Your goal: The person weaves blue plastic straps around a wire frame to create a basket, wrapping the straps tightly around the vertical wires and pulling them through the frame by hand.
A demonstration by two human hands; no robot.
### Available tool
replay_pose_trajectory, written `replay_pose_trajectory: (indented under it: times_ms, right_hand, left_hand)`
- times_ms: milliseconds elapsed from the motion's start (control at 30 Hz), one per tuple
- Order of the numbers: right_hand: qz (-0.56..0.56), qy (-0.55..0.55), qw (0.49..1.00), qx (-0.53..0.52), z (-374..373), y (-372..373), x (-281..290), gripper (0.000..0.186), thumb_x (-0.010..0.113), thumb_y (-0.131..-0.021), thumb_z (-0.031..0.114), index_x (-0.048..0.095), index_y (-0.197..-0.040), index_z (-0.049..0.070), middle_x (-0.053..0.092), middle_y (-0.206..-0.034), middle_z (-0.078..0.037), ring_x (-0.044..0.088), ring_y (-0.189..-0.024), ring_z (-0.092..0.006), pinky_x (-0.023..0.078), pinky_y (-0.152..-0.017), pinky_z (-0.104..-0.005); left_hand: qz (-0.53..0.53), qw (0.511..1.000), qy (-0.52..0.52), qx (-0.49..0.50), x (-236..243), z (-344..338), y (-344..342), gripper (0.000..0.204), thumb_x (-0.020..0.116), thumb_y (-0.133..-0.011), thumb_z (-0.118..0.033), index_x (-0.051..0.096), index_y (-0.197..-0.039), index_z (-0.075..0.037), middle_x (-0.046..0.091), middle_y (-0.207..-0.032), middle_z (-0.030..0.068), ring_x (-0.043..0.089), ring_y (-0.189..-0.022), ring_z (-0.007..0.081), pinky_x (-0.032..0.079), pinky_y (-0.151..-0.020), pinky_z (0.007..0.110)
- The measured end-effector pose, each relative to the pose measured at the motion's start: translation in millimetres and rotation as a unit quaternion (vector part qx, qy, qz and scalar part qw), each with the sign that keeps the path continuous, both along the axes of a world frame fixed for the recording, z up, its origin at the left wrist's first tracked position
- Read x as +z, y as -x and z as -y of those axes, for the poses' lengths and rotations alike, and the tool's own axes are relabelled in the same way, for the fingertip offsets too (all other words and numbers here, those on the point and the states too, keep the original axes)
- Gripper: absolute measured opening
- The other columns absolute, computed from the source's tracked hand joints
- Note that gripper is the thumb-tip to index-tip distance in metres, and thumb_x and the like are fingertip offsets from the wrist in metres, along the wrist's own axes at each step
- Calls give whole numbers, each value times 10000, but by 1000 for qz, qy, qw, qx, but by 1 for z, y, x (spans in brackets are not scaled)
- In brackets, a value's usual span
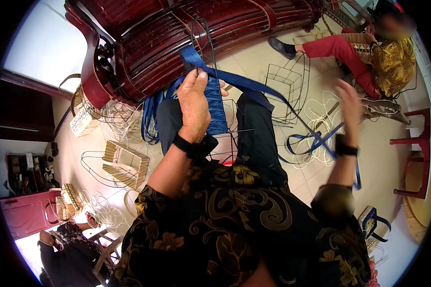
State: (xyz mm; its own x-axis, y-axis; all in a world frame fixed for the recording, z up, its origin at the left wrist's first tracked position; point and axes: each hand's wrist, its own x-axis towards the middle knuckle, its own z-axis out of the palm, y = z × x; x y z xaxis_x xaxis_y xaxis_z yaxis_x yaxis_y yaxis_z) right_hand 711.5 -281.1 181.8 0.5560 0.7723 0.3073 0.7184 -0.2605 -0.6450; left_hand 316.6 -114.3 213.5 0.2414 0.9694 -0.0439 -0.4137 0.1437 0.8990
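Note:
Between my knees stands a thin dark wire frame (210,40), partly wrapped in a woven panel of flat blue strap (216,107). My left hand (195,98) is closed at the panel's upper left edge, pinching the blue strap (192,56) where it loops over the frame. From there the strap's long tail (261,87) runs right across my knee and down into loose coils near the floor. Off to the right, my right hand (349,107) is raised with its fingers stretched out, somewhat blurred. Part of the loose strap (337,128) passes close to its wrist.
Ahead is a dark red wooden bench (153,52). An unwrapped wire frame (285,88) and tangled pale cord (316,117) lie right. To the left sits a part-woven cream basket (127,165). Another person (392,62) sits far right, one more lower left (72,253). A red stool (416,153) stands right.

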Motion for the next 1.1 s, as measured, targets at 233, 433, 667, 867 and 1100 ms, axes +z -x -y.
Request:
replay_pose_trajectory:
  times_ms: [233,433,667,867,1100]
  right_hand:
    - [-98,-66,921,370,-145,224,25,270,677,-864,133,667,-1106,13,681,-992,-82,644,-883,-170,501,-800,-296]
    - [-241,59,916,316,-132,213,26,71,608,-911,96,650,-880,48,575,-697,14,542,-688,-47,421,-621,-219]
    - [28,-1,999,37,-15,6,-35,188,589,-902,201,626,-825,33,612,-742,-60,575,-666,-178,448,-580,-327]
    - [415,316,749,-408,403,-225,-6,294,571,-849,262,686,-794,-3,689,-836,-194,653,-760,-385,508,-654,-498]
    - [280,132,889,-336,206,-137,6,281,595,-873,255,693,-1001,24,685,-961,-182,656,-878,-318,509,-753,-432]
  left_hand:
    - [1,1000,-8,8,-3,-2,6,212,458,-1031,-158,582,-1076,8,679,-817,142,658,-626,191,535,-585,266]
    - [-11,1000,-3,4,-4,-3,2,203,462,-1028,-151,592,-1053,3,677,-808,137,651,-617,185,537,-591,267]
    - [1,1000,3,8,-2,0,3,223,465,-1025,-147,597,-1095,18,677,-809,150,664,-627,201,541,-579,276]
    - [41,998,49,-24,-16,-9,-1,207,427,-1004,-88,594,-1048,26,681,-816,165,664,-615,206,546,-602,302]
    - [0,1000,20,-3,-2,2,-1,199,425,-998,-76,589,-1033,31,680,-818,168,667,-619,214,551,-607,307]
